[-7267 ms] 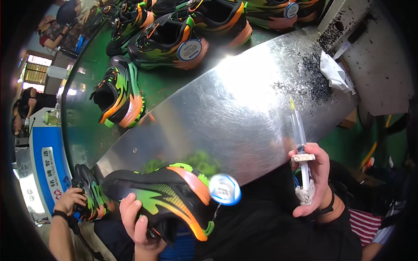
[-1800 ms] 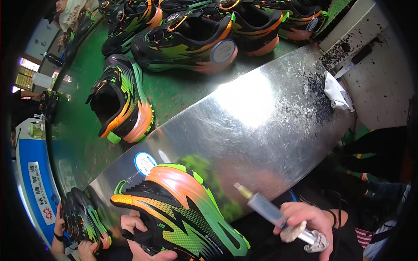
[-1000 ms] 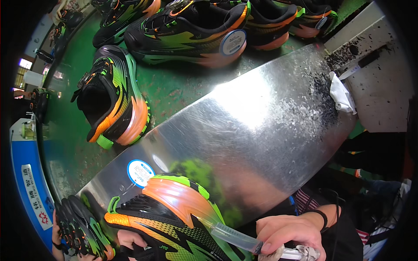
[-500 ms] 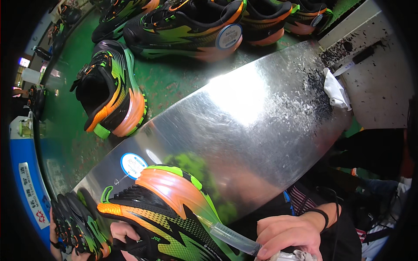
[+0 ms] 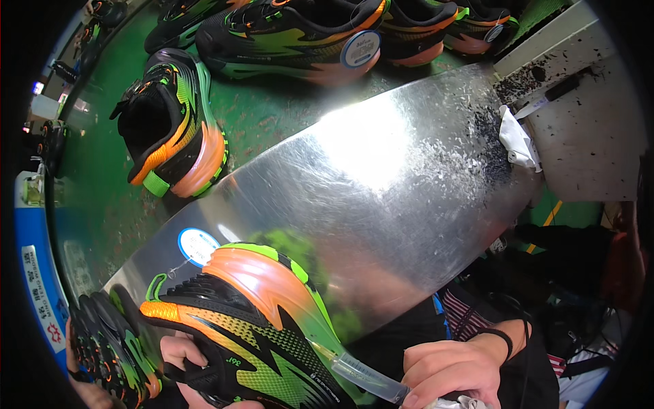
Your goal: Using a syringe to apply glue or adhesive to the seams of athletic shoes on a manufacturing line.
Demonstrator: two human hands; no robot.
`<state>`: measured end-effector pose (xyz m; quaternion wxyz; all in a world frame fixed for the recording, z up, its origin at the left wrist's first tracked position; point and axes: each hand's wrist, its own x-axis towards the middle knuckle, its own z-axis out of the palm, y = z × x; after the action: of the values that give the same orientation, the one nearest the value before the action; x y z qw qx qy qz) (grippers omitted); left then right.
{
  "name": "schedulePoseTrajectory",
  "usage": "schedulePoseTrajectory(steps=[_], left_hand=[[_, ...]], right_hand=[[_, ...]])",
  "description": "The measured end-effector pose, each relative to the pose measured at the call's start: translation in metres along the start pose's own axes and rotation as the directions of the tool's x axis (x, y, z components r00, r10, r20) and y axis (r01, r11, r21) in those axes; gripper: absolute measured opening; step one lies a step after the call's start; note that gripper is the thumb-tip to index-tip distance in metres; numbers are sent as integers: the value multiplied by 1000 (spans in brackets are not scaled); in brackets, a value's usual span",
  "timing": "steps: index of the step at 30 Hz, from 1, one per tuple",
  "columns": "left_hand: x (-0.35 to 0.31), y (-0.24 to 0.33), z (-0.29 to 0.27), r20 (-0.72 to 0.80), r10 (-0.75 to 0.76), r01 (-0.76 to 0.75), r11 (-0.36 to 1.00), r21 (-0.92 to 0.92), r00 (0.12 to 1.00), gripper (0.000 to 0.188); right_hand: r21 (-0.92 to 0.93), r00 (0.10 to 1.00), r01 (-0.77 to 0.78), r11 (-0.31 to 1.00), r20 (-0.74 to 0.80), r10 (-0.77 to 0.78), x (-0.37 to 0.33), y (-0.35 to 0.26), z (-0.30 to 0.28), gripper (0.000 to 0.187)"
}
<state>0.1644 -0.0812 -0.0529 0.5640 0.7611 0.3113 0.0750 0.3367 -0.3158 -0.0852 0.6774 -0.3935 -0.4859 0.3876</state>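
Note:
A black, green and orange sports shoe (image 5: 272,330) lies tilted on its side at the lower middle, its sole edge toward the metal sheet. My left hand (image 5: 185,360) grips it around the opening, its fingers partly hidden by the shoe. My right hand (image 5: 446,368) is closed around a clear plastic syringe (image 5: 368,377). The syringe's thin tip touches the shoe along the seam between upper and sole. Crumpled white tissue (image 5: 460,402) sits under my right fingers. A round white-and-blue tag (image 5: 198,247) hangs from the shoe by a thin loop.
A shiny metal sheet (image 5: 381,225) covers the near side of the green bench (image 5: 266,129). Matching shoes stand beyond it, one single shoe (image 5: 174,129) at left. White tissue (image 5: 516,140) and a knife-like tool (image 5: 548,95) lie at right. Repeated shoe shapes (image 5: 116,347) appear lower left.
The held shoe and my left hand have shifted slightly left and up in the picture, and the background has shifted a little too. The syringe still touches the seam.

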Motion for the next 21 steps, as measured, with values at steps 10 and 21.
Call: schedulePoseTrajectory(steps=[10, 21], left_hand=[[2, -8, 12, -5, 67, -67, 997, -46, 998, 67], [12, -8, 20, -72, 40, -53, 981, -186, 997, 75]], right_hand=[[-5, 1000, -20, 1000, 23, 20, -11, -9, 0, 89], [-17, 991, -30, 999, 130, 32, -19, -23, -7, 90]])
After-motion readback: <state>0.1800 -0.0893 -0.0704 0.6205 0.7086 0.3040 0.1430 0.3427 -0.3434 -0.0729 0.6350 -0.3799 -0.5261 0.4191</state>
